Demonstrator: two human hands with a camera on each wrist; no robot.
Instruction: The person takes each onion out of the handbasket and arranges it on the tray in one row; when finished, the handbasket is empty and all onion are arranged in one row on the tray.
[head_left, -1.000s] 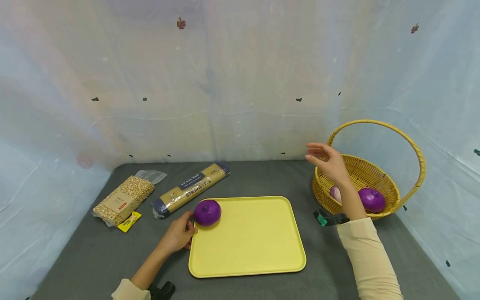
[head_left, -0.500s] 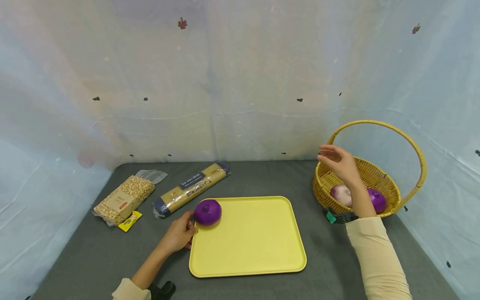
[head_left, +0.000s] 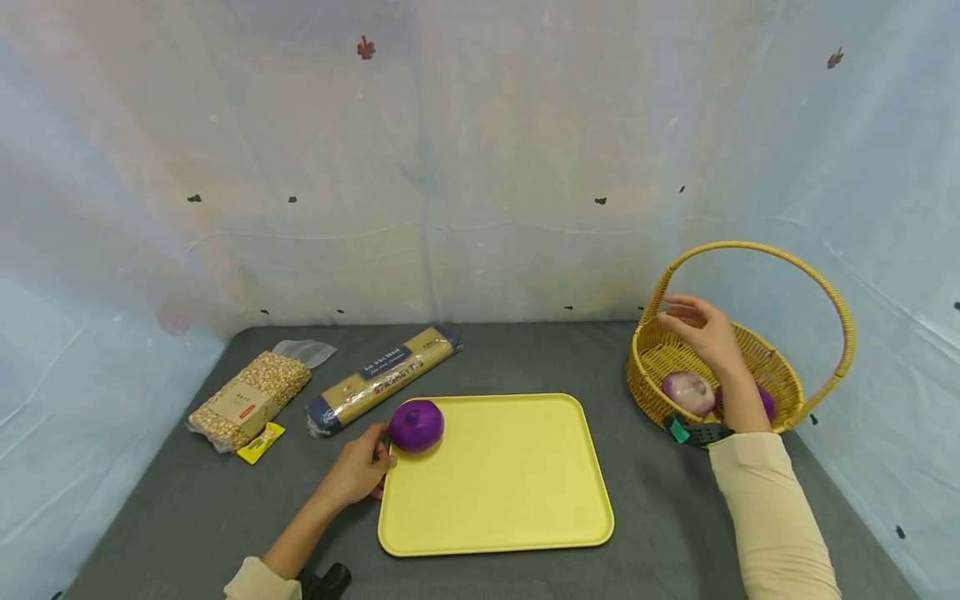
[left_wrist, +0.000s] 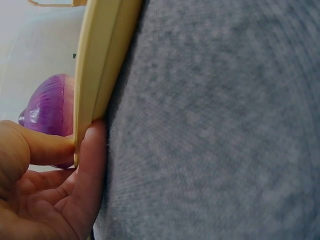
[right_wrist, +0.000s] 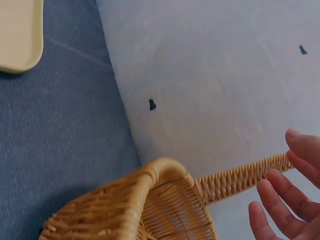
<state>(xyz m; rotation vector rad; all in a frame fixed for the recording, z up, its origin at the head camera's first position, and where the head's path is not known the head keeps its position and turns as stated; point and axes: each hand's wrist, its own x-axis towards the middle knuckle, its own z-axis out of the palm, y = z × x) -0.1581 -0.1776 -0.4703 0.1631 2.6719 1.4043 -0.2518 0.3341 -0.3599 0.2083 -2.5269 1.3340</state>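
Steadying the yellow tray (head_left: 510, 492) by pinching its far-left rim beside the purple onion (head_left: 416, 425) lying on it, the left hand (head_left: 358, 469) anchors things while the right hand (head_left: 701, 333) hovers loose-fingered, holding nothing, over the wicker basket (head_left: 652, 392) on the right of the bench (head_left: 187, 517).

A desk (head_left: 187, 517) covered in dark grey felt carries a flat yellow plastic tray (head_left: 517, 500), a woven yellow wicker basket (head_left: 780, 367), a long spaghetti packet (head_left: 382, 375), a clear bag of beans (head_left: 251, 400) and a small yellow sachet (head_left: 259, 442).
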